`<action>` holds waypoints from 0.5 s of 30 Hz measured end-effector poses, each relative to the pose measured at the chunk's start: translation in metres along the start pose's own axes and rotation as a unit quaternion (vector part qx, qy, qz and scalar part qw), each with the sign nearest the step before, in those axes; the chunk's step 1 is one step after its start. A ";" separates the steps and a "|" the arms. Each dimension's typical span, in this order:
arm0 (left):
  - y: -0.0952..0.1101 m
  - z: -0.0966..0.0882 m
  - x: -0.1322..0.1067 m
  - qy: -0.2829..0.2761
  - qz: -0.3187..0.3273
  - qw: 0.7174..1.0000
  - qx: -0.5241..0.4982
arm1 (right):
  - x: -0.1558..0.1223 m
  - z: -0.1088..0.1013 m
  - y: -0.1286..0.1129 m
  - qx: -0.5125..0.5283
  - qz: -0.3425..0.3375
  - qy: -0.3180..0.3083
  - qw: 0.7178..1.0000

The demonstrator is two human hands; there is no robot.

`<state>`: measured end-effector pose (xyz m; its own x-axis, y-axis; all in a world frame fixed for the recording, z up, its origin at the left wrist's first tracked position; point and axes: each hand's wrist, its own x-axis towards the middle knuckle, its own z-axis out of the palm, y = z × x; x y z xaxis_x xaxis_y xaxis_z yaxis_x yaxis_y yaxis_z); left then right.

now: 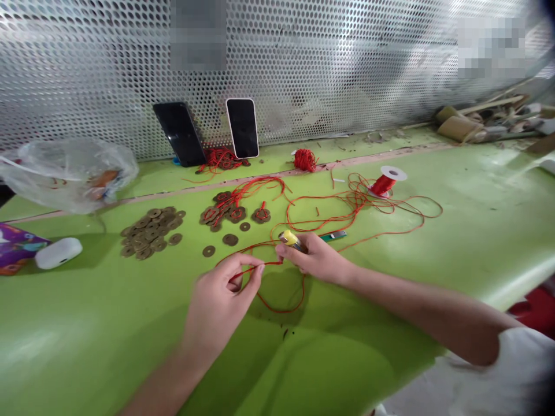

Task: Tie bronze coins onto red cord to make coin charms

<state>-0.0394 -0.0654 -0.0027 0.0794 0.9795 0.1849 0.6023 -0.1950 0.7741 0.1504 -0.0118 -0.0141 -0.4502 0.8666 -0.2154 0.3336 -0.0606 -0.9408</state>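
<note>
My left hand (219, 300) pinches a red cord (272, 264) between thumb and fingertips. The cord's pinched length points right, towards my right hand (323, 259), which is closed around a yellow lighter (289, 238) with a metal top. Whether a flame burns cannot be made out. A thin loop of red cord (280, 312) hangs below both hands on the table. Just beyond my right hand lies a green tool with a metal end (333, 236), partly hidden by the hand. Round coins with centre holes (208, 251) lie beyond my left hand.
Behind the hands are a coin pile (150, 234), coin clusters tied with red cord (261, 215), a cord spool (384, 184) with loose loops, and a red bundle (304, 160). Two phones (243, 127) lean on the perforated metal wall. A plastic bag (65, 173) and white case (59, 253) sit left.
</note>
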 end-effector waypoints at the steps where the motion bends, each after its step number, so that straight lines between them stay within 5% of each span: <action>1: 0.000 0.000 0.000 -0.001 0.003 1.000 0.002 | 0.000 0.000 0.000 -0.006 -0.008 -0.003 1.000; 15: 0.003 0.001 -0.003 -0.004 -0.011 1.000 -0.004 | -0.002 0.004 0.002 -0.014 -0.056 0.001 0.998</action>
<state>-0.0372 -0.0690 -0.0017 0.0732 0.9839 0.1633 0.5971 -0.1744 0.7830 0.1491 -0.0158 -0.0162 -0.4850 0.8678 -0.1083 0.3037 0.0510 -0.9514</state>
